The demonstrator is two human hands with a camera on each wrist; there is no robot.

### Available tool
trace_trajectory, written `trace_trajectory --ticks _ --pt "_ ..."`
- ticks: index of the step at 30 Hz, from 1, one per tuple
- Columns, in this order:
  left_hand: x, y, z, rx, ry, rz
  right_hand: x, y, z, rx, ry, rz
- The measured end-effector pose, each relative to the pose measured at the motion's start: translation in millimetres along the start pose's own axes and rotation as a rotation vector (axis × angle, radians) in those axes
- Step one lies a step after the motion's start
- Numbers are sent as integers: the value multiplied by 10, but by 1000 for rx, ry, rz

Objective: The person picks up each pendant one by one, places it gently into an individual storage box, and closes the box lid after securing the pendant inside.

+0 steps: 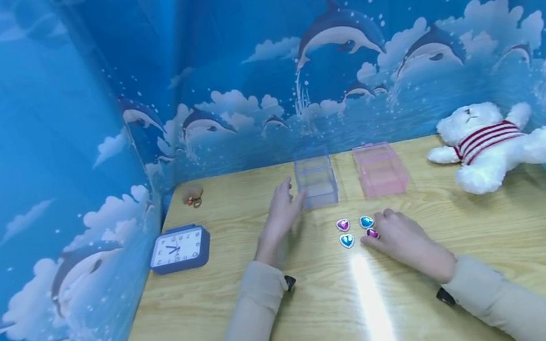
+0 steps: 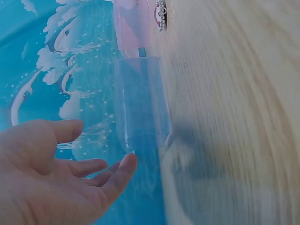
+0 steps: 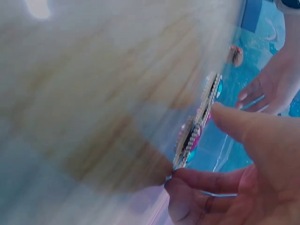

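Note:
My left hand hovers beside a clear blue plastic box, fingers and thumb spread, with nothing between them. In the left wrist view the middle of the blue box is beyond the fingertips. On the table lie heart-shaped gems with beaded rims: a purple one, a blue one, another blue one and a second purple one. Around this last gem my right hand rests low, thumb and fingers apart at its sides. The fingertips come up against it; a firm pinch is not visible.
A clear pink plastic box stands right of the blue one. At the right lies a white teddy bear in a striped shirt. A blue clock and a small brown object sit at the left. Dolphin-printed curtains surround the table.

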State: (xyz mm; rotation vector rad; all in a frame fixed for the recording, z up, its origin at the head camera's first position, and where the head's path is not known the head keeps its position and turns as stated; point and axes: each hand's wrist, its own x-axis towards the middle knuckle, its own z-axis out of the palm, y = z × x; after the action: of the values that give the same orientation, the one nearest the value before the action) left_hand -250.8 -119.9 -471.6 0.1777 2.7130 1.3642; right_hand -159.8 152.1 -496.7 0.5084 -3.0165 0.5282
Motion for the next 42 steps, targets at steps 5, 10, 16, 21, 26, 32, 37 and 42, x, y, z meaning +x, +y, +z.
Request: trace_trajectory --ticks 5,10,16,21,26,32,37,42 --pt "129 -5 56 -61 5 -62 3 -47 41 -42 45 -13" --pt "206 -2 84 -137 8 -138 5 -78 62 -57 106 -45" --pt "244 2 96 -226 5 -211 7 -89 64 -95 131 -58" --pt "286 -9 114 -279 9 -210 -8 -60 49 -113 157 -94" --pt "305 5 117 -313 11 -222 -7 -13 5 -123 197 -163" --pt "329 -5 139 -373 33 -264 38 1 -135 -71 170 -205" --pt "332 -23 135 -438 20 -307 137 36 -279 20 82 -165" --pt "329 -40 126 -490 10 -326 293 60 -357 89 113 -196"
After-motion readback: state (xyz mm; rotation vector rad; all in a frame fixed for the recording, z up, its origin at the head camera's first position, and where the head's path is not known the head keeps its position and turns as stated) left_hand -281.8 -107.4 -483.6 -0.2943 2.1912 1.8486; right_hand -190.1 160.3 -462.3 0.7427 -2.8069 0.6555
